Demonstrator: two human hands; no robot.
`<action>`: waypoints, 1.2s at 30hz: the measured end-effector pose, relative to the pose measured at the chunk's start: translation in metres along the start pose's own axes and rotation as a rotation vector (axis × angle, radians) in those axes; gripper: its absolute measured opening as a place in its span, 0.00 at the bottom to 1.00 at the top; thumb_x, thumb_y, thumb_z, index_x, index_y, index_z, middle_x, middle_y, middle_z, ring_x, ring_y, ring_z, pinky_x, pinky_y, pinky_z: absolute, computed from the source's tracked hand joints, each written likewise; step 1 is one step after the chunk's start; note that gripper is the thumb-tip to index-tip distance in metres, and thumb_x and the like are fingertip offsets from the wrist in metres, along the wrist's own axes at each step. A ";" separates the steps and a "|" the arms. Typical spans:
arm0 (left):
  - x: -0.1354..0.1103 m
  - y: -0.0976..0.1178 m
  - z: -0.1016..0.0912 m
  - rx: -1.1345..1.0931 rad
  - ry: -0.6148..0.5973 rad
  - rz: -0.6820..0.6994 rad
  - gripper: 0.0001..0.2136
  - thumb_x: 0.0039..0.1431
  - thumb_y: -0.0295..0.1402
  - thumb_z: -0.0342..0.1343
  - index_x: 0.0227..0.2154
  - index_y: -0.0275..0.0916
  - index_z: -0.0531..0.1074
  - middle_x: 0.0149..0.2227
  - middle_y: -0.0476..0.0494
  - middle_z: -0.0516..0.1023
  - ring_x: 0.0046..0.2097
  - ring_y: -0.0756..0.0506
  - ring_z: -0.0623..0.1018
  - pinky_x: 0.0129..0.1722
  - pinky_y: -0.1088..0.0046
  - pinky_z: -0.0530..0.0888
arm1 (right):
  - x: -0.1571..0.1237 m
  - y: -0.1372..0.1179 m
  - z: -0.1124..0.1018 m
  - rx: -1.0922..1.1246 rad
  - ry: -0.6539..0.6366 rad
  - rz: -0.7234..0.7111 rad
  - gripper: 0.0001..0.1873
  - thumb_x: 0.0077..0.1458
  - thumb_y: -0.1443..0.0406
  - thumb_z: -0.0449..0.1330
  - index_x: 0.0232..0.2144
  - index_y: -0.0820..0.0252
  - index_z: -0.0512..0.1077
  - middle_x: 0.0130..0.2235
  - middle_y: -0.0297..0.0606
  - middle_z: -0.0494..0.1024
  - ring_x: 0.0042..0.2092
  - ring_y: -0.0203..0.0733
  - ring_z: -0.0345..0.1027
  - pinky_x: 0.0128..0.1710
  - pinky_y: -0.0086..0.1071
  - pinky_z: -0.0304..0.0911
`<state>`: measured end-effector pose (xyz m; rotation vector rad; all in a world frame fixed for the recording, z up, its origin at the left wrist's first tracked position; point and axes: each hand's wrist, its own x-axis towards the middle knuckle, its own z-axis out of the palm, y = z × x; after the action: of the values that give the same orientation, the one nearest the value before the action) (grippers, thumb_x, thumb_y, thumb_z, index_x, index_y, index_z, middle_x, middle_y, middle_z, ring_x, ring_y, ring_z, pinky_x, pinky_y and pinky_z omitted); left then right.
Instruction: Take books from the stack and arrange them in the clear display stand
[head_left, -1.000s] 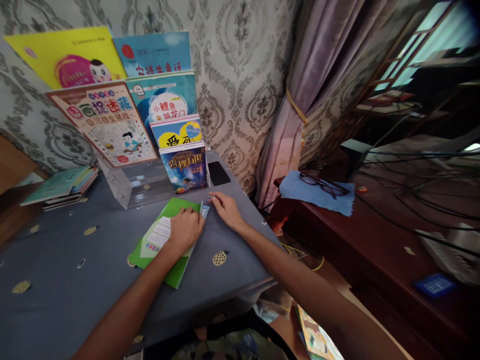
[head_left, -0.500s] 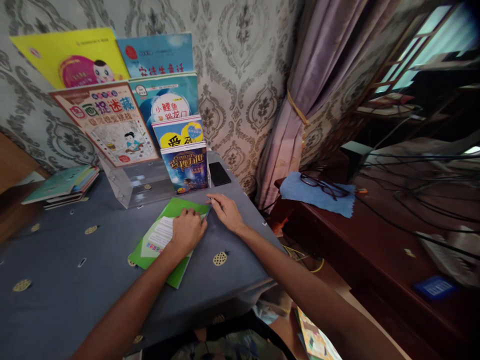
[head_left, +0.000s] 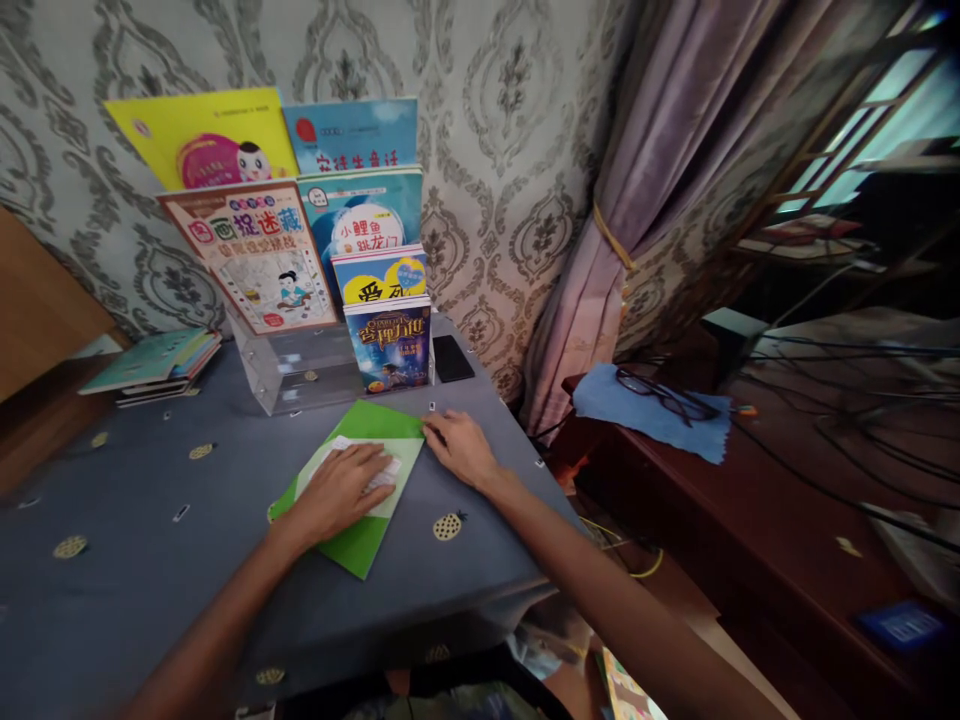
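A thin green book (head_left: 358, 548) with a pale printed panel across its cover lies turned at an angle on the patterned tablecloth. My left hand (head_left: 341, 490) rests flat on the panel, fingers spread, covering part of the print. At the book's right corner, the curled fingers and thumb of my right hand (head_left: 459, 448) pinch the edge. Just behind the book stands a clear acrylic rack (head_left: 292, 385) with several upright books, among them a small dark blue one (head_left: 391, 345) in front.
A black phone (head_left: 452, 358) lies right of the rack, and a stack of books (head_left: 154, 365) sits at the left. Across a gap to the right, a dark red desk (head_left: 750, 560) bears a blue cloth (head_left: 652, 410), eyeglasses (head_left: 667, 395) and tangled cables. The papered wall is close behind.
My left hand has slid left and flattened out over the panel, baring the book's right side. My right hand stays at the corner. The view has shifted slightly left.
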<state>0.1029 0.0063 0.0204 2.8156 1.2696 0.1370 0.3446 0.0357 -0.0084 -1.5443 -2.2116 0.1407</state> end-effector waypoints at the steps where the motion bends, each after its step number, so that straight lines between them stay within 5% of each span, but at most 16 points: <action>1: -0.015 -0.007 0.001 -0.030 -0.006 0.028 0.22 0.69 0.45 0.50 0.61 0.44 0.67 0.65 0.39 0.68 0.65 0.37 0.68 0.62 0.53 0.67 | 0.000 -0.001 0.000 -0.027 -0.008 -0.017 0.14 0.68 0.64 0.52 0.48 0.60 0.75 0.41 0.44 0.81 0.45 0.45 0.72 0.47 0.36 0.59; 5: -0.063 -0.023 0.005 -0.104 -0.062 0.119 0.30 0.65 0.52 0.52 0.67 0.50 0.59 0.70 0.43 0.59 0.69 0.38 0.61 0.66 0.54 0.63 | 0.008 -0.007 0.001 -0.113 -0.044 -0.062 0.15 0.68 0.61 0.53 0.50 0.61 0.74 0.49 0.48 0.80 0.53 0.49 0.69 0.53 0.40 0.56; 8: -0.075 -0.018 0.016 -0.094 -0.021 0.099 0.32 0.65 0.51 0.54 0.68 0.52 0.54 0.71 0.42 0.56 0.70 0.38 0.58 0.67 0.52 0.60 | 0.023 -0.012 0.003 -0.156 -0.062 -0.057 0.18 0.68 0.58 0.53 0.53 0.63 0.73 0.50 0.51 0.79 0.55 0.51 0.68 0.55 0.42 0.54; 14: -0.053 0.004 0.035 0.007 0.145 0.026 0.24 0.68 0.46 0.50 0.64 0.46 0.63 0.67 0.40 0.65 0.68 0.38 0.63 0.66 0.50 0.63 | 0.052 -0.013 0.014 -0.139 -0.083 -0.037 0.21 0.68 0.58 0.53 0.57 0.62 0.70 0.54 0.50 0.78 0.58 0.52 0.66 0.57 0.44 0.54; 23: -0.042 0.017 0.030 0.052 0.319 0.145 0.16 0.71 0.40 0.47 0.52 0.38 0.73 0.54 0.37 0.77 0.55 0.39 0.76 0.57 0.55 0.73 | 0.057 -0.002 0.035 -0.028 -0.028 -0.043 0.22 0.67 0.62 0.52 0.61 0.61 0.67 0.57 0.47 0.76 0.62 0.52 0.61 0.60 0.47 0.54; 36: -0.041 0.019 0.030 0.002 0.325 0.103 0.16 0.72 0.35 0.44 0.50 0.39 0.76 0.49 0.39 0.80 0.54 0.39 0.78 0.57 0.54 0.73 | 0.007 -0.015 0.019 0.295 -0.030 -0.061 0.17 0.63 0.67 0.56 0.52 0.60 0.76 0.51 0.43 0.80 0.55 0.47 0.69 0.56 0.40 0.61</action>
<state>0.0931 -0.0370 -0.0100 2.9470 1.1712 0.6204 0.3217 0.0391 -0.0184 -1.3212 -2.1440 0.4525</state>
